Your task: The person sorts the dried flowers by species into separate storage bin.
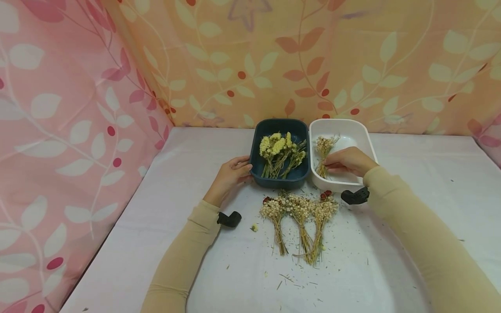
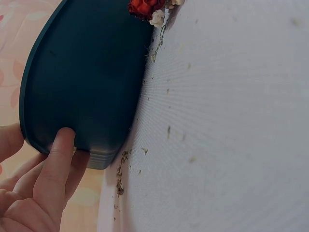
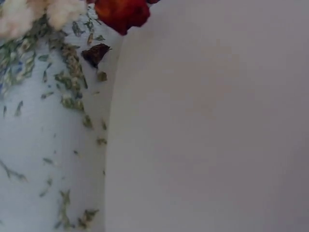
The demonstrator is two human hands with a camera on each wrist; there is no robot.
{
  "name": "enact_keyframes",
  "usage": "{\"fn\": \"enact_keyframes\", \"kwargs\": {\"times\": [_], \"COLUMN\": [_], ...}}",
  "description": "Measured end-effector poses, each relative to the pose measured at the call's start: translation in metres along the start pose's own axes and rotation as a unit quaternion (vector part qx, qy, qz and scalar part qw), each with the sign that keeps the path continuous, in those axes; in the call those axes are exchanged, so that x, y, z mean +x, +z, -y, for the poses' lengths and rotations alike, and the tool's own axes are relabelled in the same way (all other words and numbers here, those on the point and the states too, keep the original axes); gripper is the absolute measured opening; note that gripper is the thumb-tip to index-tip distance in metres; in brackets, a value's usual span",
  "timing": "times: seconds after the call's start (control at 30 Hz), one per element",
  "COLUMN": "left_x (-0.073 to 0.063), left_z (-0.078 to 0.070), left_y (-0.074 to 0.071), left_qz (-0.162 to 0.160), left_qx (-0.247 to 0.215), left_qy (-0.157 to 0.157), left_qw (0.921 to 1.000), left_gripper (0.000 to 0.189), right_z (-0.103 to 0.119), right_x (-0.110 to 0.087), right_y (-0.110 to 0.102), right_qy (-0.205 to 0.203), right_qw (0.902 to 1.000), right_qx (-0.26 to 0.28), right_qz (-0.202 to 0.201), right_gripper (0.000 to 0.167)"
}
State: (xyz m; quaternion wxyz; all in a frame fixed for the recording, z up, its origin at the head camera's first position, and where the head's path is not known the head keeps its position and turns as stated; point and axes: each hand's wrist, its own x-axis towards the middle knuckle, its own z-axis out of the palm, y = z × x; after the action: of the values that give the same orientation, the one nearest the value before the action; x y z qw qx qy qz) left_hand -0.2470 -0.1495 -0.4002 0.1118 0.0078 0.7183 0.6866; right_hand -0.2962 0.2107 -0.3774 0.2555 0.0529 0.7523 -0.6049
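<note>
In the head view my left hand (image 1: 231, 176) touches the left side of a dark blue bin (image 1: 279, 182). The left wrist view has its fingers (image 2: 60, 150) lying against the bin's outer wall near a corner. Yellow dried flowers (image 1: 278, 145) with thin stems lie inside that bin. My right hand (image 1: 350, 160) reaches into the white bin (image 1: 369, 145) and pinches a small bunch of cream dried flowers (image 1: 324, 145) by its stems. The right wrist view shows mostly the white bin's wall (image 3: 207, 121); the hand is outside it.
Three bunches of cream dried flowers (image 1: 301, 206) lie in front of the bins, with red blooms (image 1: 325, 194) among them. Stem bits (image 1: 287, 277) and a yellow floret (image 1: 254, 227) are scattered on the white tablecloth (image 1: 156, 243). Patterned cloth (image 1: 289, 65) hangs behind the table.
</note>
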Motion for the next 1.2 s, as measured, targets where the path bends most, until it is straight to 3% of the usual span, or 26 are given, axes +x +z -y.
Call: {"fn": "enact_keyframes", "kwargs": {"times": [0.43,0.6,0.7,0.8,1.07,1.2], "left_x": [-0.001,-0.002,-0.002,-0.002,-0.002,-0.002], "left_z": [-0.002,-0.001,0.0,0.001,0.0,-0.001], "left_y": [0.002,0.003,0.003,0.003,0.002,0.001], "left_qz": [-0.005,-0.011,-0.013,-0.012,-0.008,-0.011], "left_qx": [-0.005,-0.006,-0.005,-0.007,-0.007,-0.006], "left_qy": [-0.003,-0.01,-0.015,-0.015,-0.008,-0.007], "left_qw": [1.0,0.9999,0.9998,0.9998,0.9999,0.9999], "left_gripper": [0.048,0.047,0.047,0.047,0.048,0.047], "right_z": [-0.002,-0.003,-0.001,0.004,0.012,0.006], "right_x": [-0.002,-0.008,-0.017,-0.03,-0.062,-0.079], "right_y": [0.0,-0.008,-0.013,-0.016,-0.012,-0.008], "right_qy": [0.022,-0.005,-0.029,-0.045,-0.027,-0.042], "right_qw": [0.9997,1.0,0.9995,0.9989,0.9994,0.9987], "right_qx": [0.004,-0.006,-0.014,-0.012,0.019,0.027], "right_qz": [-0.008,-0.002,0.004,0.009,0.006,0.014], "right_gripper": [0.007,0.028,0.03,0.016,0.007,0.008]}}
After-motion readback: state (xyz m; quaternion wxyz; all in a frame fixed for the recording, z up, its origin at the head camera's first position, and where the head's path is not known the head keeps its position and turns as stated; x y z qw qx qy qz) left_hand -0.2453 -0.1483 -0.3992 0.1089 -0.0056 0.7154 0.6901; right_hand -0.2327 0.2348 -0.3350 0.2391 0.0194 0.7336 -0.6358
